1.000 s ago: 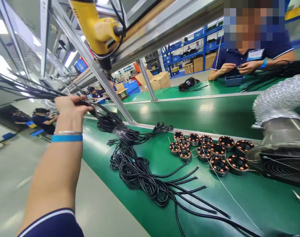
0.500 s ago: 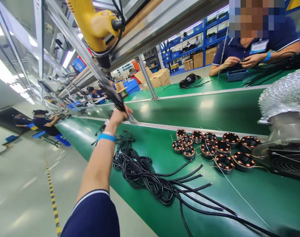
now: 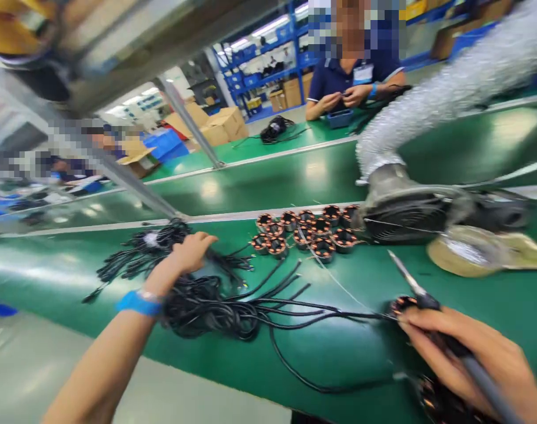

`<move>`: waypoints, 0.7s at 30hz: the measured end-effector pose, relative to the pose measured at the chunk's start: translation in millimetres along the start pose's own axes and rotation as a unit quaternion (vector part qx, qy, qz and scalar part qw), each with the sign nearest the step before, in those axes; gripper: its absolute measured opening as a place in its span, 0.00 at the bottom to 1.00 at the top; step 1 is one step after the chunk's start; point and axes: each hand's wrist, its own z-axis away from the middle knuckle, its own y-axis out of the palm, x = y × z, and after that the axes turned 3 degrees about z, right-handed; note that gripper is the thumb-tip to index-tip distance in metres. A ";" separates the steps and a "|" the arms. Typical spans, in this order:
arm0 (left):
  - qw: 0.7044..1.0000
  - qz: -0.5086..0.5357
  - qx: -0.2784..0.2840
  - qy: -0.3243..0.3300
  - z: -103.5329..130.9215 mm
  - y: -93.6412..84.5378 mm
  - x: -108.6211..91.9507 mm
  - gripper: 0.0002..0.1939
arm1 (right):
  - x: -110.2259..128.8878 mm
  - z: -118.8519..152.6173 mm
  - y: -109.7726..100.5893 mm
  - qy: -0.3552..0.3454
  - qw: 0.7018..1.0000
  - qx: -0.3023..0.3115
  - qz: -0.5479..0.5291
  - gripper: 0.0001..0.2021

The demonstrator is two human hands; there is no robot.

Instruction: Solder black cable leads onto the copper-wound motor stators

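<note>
Right hand [image 3: 480,347] around a soldering iron [image 3: 410,275], left hand [image 3: 189,252] over black cables [image 3: 233,321].
The iron's tip points up and away; a copper-wound ring [image 3: 403,305] sits at the right fingertips. The left hand blurs — its fingers seem partly extended, but I can't tell whether they grip. The cables lie on the green bench [image 3: 339,377] — more wound rings [image 3: 324,248] stand beyond, beside a fan unit [image 3: 405,218].
</note>
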 end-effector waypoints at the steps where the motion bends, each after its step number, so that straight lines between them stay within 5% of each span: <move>1: 0.999 0.012 -0.023 0.022 9.5 4.2 -20.0 0.18 | 2.5 -2.2 0.6 -0.028 0.999 0.020 -0.006 0.09; 4: 0.989 0.084 -0.031 0.117 54.2 31.7 -95.4 0.12 | 5.3 -9.6 2.1 -0.044 0.998 0.026 -0.026 0.11; 7: 0.935 0.210 0.137 0.249 101.2 76.1 -171.7 0.12 | 6.4 -14.0 0.9 -0.071 0.997 0.022 -0.036 0.11; 10: 0.898 0.267 0.213 0.277 114.1 120.6 -217.0 0.14 | 8.2 -16.4 -1.1 -0.105 0.993 0.017 -0.056 0.11; 15: 0.782 0.466 0.401 0.098 95.4 154.3 -228.9 0.24 | 7.3 -19.9 -1.9 -0.116 0.991 0.015 -0.064 0.11; 21: 0.752 0.522 0.403 0.009 92.8 148.8 -231.2 0.25 | 10.0 -23.3 -0.8 -0.085 0.994 0.003 -0.063 0.10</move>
